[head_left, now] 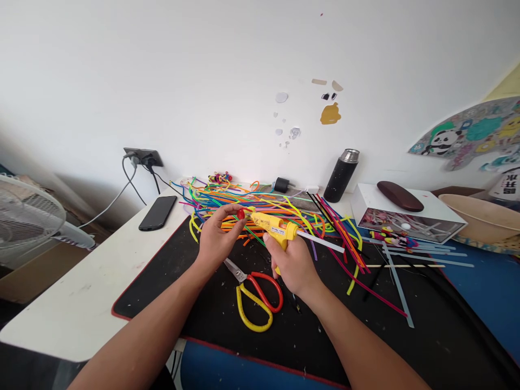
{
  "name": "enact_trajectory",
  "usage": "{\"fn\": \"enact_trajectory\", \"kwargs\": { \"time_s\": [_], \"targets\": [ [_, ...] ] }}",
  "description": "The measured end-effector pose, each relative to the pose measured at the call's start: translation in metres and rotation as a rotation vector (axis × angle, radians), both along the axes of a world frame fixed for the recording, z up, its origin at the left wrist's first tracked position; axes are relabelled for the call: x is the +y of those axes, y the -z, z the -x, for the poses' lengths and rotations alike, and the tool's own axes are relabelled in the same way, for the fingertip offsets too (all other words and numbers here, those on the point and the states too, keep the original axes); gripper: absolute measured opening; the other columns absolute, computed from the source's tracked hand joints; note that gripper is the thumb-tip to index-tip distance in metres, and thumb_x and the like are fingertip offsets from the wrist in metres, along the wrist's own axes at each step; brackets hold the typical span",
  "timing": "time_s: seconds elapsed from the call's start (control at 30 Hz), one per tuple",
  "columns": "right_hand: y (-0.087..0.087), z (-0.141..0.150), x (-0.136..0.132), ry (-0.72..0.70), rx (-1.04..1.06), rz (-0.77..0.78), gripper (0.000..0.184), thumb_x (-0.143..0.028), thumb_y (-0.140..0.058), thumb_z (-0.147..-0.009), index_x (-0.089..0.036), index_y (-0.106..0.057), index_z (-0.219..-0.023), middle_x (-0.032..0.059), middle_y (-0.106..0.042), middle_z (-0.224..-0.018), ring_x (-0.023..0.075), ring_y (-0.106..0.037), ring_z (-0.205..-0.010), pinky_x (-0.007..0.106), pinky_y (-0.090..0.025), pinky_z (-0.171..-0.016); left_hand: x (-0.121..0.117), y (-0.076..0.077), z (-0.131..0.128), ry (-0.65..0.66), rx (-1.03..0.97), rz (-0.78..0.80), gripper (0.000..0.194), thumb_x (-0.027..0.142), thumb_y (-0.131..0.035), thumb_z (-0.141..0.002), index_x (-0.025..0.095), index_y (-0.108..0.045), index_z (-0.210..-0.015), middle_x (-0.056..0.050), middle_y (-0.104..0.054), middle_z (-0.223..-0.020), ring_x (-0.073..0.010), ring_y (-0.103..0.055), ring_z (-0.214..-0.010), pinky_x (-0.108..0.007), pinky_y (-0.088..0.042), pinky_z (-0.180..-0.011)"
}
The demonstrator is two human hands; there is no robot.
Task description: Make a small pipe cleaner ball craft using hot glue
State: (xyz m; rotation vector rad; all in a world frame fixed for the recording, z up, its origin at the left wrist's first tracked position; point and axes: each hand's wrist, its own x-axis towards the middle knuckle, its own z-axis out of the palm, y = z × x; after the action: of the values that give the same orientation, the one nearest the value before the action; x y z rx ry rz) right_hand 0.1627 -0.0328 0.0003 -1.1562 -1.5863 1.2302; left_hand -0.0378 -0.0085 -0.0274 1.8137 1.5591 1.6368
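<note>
Gripping yellow glue gun (270,222) in R hand (296,266), pinching red piece (241,214) in L hand (217,238) by nozzle (252,210), prob. for close aim; w/ scissors (241,277) on blk mat (300,346) below, prob. for easy reach.

On the yellow plastic glue gun (271,223) in my right hand (296,265), the small white label (278,232) has dark print too tiny for me to read. The dark characters on the white printed object (507,187) at far right are also unclear.

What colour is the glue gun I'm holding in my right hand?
The glue gun is yellow; it shows best in the head view.
</note>
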Motion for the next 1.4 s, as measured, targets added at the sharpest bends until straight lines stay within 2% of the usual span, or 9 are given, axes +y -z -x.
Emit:
{"fn": "enact_trajectory", "kwargs": {
  "time_s": [0.5,0.8,1.0,1.4],
  "targets": [
    [0.0003,0.0003,0.0002,-0.015,-0.021,-0.024,0.033,-0.051,-0.058,-0.096,-0.022,-0.057,-0.081,-0.0075,-0.048,-0.046,0.0125,-0.050,-0.035,0.021,-0.040,-0.037,0.0022,0.0021,0.0013,0.016,-0.041,0.009,0.024,0.035,-0.073,-0.092,0.023,-0.071,-0.113,-0.007,-0.078,-0.109,-0.0243,-0.074,-0.101,-0.039,-0.058,-0.096],
    [0.0005,-0.0001,0.0005,-0.006,-0.034,-0.047,0.032,-0.050,-0.057,-0.096,-0.023,-0.056,-0.079,-0.0072,-0.048,-0.046,0.0130,-0.051,-0.035,0.022,-0.040,-0.038,0.0024,0.0018,0.0011,0.006,-0.054,0.012,0.026,0.037,-0.075,-0.090,0.023,-0.072,-0.113,-0.007,-0.078,-0.109,-0.0256,-0.075,-0.101,-0.041,-0.058,-0.095],
    [-0.0012,-0.0003,0.0008,-0.002,-0.020,-0.015,0.038,-0.053,-0.058,-0.094,-0.024,-0.051,-0.070,-0.0058,-0.049,-0.045,0.0128,-0.049,-0.035,0.023,-0.040,-0.038,0.0018,0.0015,0.0010,0.005,-0.043,0.010,0.026,0.037,-0.075,-0.091,0.023,-0.072,-0.112,-0.007,-0.078,-0.108,-0.0256,-0.074,-0.101,-0.041,-0.058,-0.096],
    [0.0013,-0.0007,0.0012,0.000,-0.034,-0.058,0.033,-0.050,-0.057,-0.096,-0.023,-0.055,-0.077,-0.0070,-0.049,-0.046,0.0124,-0.050,-0.035,0.023,-0.040,-0.041,0.0013,-0.0007,0.0001,-0.012,-0.030,0.015,0.026,0.039,-0.075,-0.090,0.023,-0.072,-0.111,-0.007,-0.079,-0.106,-0.0263,-0.075,-0.101,-0.041,-0.059,-0.093]
  ]
}}
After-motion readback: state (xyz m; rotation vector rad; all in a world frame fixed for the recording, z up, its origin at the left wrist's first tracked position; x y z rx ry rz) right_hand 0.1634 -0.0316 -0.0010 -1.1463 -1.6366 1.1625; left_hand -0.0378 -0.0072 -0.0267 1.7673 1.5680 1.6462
